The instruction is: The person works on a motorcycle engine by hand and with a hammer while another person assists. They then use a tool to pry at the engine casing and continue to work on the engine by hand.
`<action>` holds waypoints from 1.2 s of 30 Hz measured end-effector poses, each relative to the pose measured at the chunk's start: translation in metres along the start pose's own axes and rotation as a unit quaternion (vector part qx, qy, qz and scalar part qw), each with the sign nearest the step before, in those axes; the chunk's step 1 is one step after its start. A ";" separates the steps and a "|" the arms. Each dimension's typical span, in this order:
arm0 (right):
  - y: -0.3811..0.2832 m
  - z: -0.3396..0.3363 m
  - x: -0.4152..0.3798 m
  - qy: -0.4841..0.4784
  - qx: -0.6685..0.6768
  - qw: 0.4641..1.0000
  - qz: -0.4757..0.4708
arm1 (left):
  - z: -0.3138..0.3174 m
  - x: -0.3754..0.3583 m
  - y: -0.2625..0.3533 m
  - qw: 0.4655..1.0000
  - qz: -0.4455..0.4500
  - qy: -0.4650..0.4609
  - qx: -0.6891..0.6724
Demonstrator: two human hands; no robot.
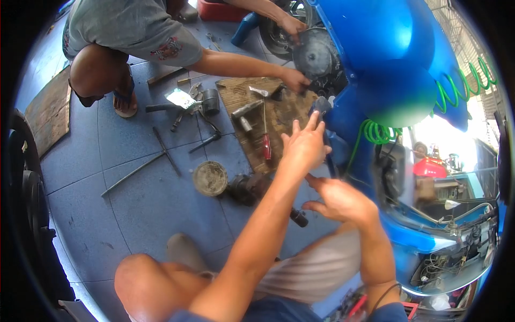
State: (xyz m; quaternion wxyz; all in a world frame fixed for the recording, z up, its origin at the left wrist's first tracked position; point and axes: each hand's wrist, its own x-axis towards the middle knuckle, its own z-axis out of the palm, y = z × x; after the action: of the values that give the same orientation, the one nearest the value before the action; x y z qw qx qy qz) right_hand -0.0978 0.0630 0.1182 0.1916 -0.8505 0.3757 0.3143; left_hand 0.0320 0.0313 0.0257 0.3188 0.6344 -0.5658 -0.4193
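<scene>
Blue bodywork of a scooter (pixel 397 59) fills the right of the head view, and we crouch beside it on the grey tiled floor (pixel 134 204). Our left hand (pixel 304 144) reaches forward with fingers stretched and spread, its tips near a small dark part (pixel 321 103) at the edge of the bodywork; we cannot tell whether it grips that part or only touches it. Our right hand (pixel 338 199) hangs lower, loosely open with fingers curled, holding nothing we can see. Across from us another person's hands (pixel 294 79) rest on a round dark engine cover (pixel 315 53) at the scooter's side. Between us a worn wooden board (pixel 256 115) carries a red-handled screwdriver (pixel 266 140) and metal pieces, with a round tin (pixel 210 177) and long bars (pixel 140 167) on the floor. We judge the job mid-way: parts are off and laid out, and the cover is not yet settled.
</scene>
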 end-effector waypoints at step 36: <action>-0.007 -0.004 -0.002 -0.013 0.005 1.000 0.011 | -0.004 -0.002 0.001 1.000 -0.005 -0.004 -0.012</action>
State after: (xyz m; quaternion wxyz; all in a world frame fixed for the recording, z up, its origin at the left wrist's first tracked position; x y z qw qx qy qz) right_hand -0.0917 0.0667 0.1236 0.1974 -0.8412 0.3841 0.3253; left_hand 0.0347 0.0330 0.0288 0.3220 0.6314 -0.5591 -0.4303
